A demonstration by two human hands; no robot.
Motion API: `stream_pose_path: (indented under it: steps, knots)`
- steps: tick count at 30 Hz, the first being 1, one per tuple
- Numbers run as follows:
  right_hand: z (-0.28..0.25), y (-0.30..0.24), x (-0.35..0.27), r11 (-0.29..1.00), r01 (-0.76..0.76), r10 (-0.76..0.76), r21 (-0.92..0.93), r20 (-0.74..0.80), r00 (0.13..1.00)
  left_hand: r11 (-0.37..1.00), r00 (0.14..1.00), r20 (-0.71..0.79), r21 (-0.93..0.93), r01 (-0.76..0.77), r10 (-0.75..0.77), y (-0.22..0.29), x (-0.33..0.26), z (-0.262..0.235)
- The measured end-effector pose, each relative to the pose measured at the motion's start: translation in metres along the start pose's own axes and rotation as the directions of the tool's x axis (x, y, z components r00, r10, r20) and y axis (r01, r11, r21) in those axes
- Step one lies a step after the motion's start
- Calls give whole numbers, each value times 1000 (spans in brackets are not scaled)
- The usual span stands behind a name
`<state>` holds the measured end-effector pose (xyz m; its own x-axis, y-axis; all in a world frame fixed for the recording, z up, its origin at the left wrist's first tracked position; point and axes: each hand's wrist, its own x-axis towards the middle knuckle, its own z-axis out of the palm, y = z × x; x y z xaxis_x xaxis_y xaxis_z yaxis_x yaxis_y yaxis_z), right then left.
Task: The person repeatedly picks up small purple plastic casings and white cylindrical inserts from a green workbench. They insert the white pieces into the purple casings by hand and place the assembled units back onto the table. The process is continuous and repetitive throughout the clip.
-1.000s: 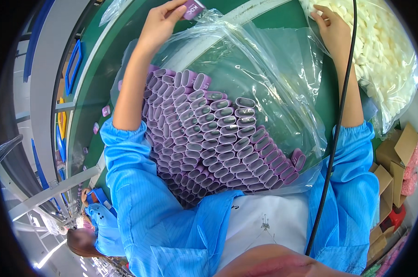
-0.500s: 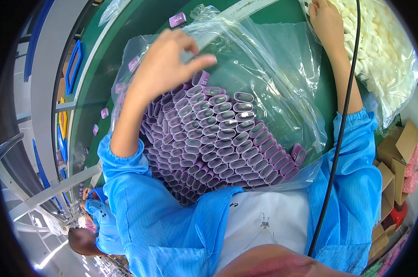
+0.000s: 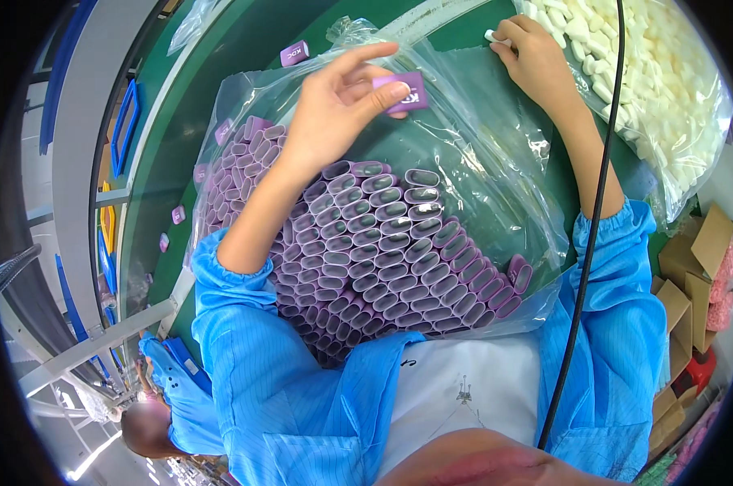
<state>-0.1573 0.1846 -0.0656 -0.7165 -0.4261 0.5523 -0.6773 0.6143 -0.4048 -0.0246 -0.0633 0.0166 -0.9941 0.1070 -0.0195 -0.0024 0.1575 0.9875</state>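
My left hand (image 3: 326, 113) is raised above the pile, thumb and fingers closed on a purple oval plastic case (image 3: 416, 91) with white print. Beneath it, many open-ended purple cases (image 3: 395, 225) stand packed side by side on a clear plastic bag (image 3: 484, 154), their openings facing up. At the upper right, my right hand (image 3: 538, 63) pinches a small white piece (image 3: 490, 35) between thumb and fingertips. Close by lie many similar soft-looking white pieces (image 3: 626, 61) in another clear bag. The two hands are apart.
A green work surface (image 3: 180, 105) with a pale curved rail lies under the bags. Loose purple cases (image 3: 294, 53) rest on it at the left. A black cable (image 3: 598, 194) hangs in front of my right arm. Cardboard boxes (image 3: 698, 259) stand at the right; a co-worker (image 3: 180, 397) is at lower left.
My left hand has moved right over the pile and now holds a purple case. My right hand has moved left and down, a white piece now showing in its fingertips.
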Motion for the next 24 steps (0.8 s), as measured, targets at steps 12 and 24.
stream_pose_path:
  steps: [12, 24]
  knots:
    - [-3, -10, -3, 980, -89, 79, 176, 63, 995, 971, 998, 53, -236, 46, -34, -29, 1, -2]
    - [-3, -25, -10, 999, 39, -40, -19, -88, 995, 995, 996, -56, -62, -78, 75, -27, 0, 3]
